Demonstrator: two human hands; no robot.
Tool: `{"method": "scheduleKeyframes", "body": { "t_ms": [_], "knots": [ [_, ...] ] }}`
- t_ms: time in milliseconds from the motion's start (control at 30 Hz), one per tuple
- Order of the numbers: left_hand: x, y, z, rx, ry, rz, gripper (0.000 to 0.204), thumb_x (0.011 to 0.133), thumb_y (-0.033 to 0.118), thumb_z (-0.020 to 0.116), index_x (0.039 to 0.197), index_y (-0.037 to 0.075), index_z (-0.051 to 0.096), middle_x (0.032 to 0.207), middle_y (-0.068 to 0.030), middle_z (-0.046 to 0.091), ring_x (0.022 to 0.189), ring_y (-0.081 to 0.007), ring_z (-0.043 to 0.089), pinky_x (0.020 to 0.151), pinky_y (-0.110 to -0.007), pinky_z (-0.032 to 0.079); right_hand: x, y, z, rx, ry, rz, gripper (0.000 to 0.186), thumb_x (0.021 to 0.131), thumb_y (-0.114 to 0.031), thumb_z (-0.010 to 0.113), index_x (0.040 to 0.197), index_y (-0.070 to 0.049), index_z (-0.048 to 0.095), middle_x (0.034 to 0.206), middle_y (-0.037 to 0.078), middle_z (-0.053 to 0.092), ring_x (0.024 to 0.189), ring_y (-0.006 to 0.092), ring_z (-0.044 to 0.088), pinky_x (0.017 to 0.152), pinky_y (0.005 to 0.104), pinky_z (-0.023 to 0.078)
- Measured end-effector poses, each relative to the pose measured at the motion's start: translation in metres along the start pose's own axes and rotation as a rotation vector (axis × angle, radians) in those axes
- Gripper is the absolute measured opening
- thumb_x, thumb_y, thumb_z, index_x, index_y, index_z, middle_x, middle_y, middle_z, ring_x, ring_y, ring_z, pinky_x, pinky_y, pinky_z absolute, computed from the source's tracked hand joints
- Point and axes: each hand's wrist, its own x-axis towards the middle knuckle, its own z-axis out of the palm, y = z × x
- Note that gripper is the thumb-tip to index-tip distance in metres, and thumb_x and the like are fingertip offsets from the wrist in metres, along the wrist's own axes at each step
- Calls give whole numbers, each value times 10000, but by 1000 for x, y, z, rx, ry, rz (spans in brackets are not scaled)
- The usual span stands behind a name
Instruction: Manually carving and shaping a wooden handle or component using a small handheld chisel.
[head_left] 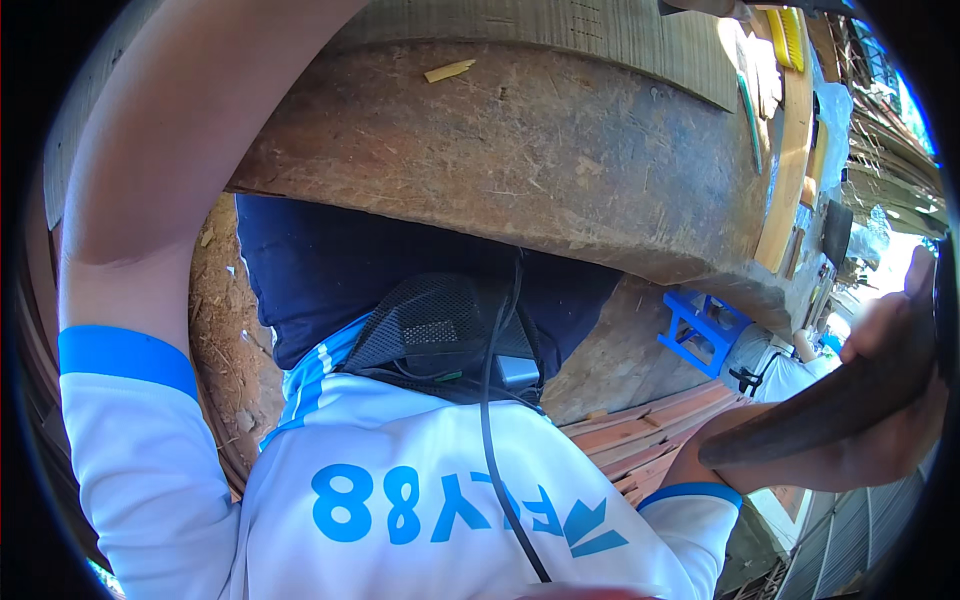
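Observation:
My right hand, raised at the right rim, is closed round a dark brown wooden tool handle. The handle tapers back along my forearm, and the tool's other end is hidden beyond the rim. My left forearm reaches up over the bench at the left, and its hand lies outside the picture. In front of me is a worn brown wooden workbench. A pale grained wooden board lies across its far side, and a yellow wood chip rests on the near surface.
A yellow brush, a thin green strip and a long wooden strip lie at the bench's right end. A blue plastic stool stands beyond. Reddish planks lie low at the right. Another person is behind the stool.

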Motion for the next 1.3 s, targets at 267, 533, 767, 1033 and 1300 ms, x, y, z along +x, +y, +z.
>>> {"method": "scheduleKeyframes", "body": {
  "t_ms": [267, 533, 767, 1033, 1300],
  "knots": [
    [-2, 9, -2, -32, -27, -50, 283, 920, 175, 635, 843, -84, 719, 786, -254, 695, 745, -380, 703, 707, -460, 536, -23, 13, -13, 179, -222, 583, 547, 1064, -435, 463, 1234, 73, 571, 711, 79, 628, 565, 91, 583, 519, 184, 434],
    [-1, 10, -3, -35, -90, -102, 293, 933, 183, 640, 848, -85, 725, 761, -243, 693, 715, -359, 699, 688, -457, 526, -37, 1, 32, 138, 42, 292, 502, 1074, -399, 469, 1204, 74, 573, 764, 99, 624, 570, 94, 592, 506, 187, 439],
    [0, 7, 0, -36, -78, -70, 283, 921, 170, 636, 824, -82, 719, 762, -240, 692, 701, -370, 686, 686, -457, 527, -37, 5, 37, 139, 76, 274, 451, 1076, -350, 501, 1173, 82, 585, 913, 134, 632, 577, 88, 596, 490, 186, 440],
    [2, 5, 3, 10, -33, -5, 264, 910, 151, 632, 812, -77, 720, 745, -242, 681, 693, -362, 683, 675, -456, 529, -35, 4, 41, 139, 91, 255, 406, 1080, -308, 529, 1144, 86, 599, 1023, 162, 641, 585, 80, 597, 476, 184, 437],
    [-1, 5, 3, 35, 1, -12, 266, 912, 154, 636, 823, -81, 723, 760, -246, 688, 701, -361, 690, 673, -451, 525, -10, -4, 22, 99, 153, 494, 426, 1094, -295, 430, 1134, 87, 614, 890, 153, 636, 597, 91, 554, 535, 210, 417]
  ]
}}
